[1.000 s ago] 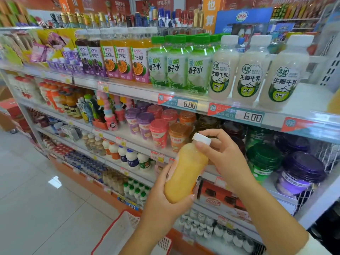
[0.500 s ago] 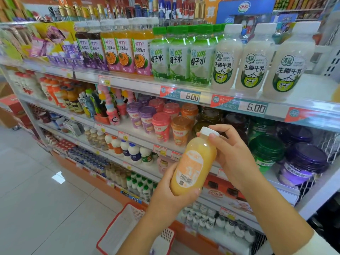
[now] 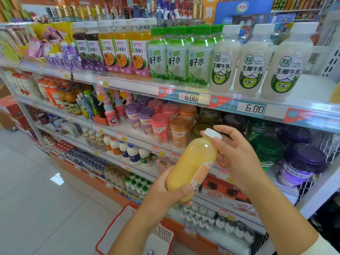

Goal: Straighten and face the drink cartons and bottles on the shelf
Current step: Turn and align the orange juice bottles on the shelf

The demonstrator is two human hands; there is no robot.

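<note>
Bottle [image 3: 191, 166] rotated since before, left hand [image 3: 165, 196] gripping base, right hand [image 3: 239, 159] pinching cap [image 3: 213, 134], shelf [image 3: 316, 87] behind, tiled floor [image 3: 36, 199]

The three green-capped bottles [image 3: 176, 57] at the front of the top shelf each read "100%" and "椰子水". Right of them, the three white-capped bottles [image 3: 253, 65] carry "清蓝" in a round badge, with "生椰牛乳" below it. Left of them, the passion-fruit juice bottles [image 3: 122, 52] say "100%", "百香果汁" and "NFC". The dark grape bottles [image 3: 89, 54] also show "NFC". On the shelf edge, the left price tag [image 3: 190, 98] and the right price tag [image 3: 254, 109] both read "6.00". A blue sign [image 3: 242, 7] behind bears "伊利". I cannot read the label on the yellow bottle [image 3: 191, 162] I hold.
</note>
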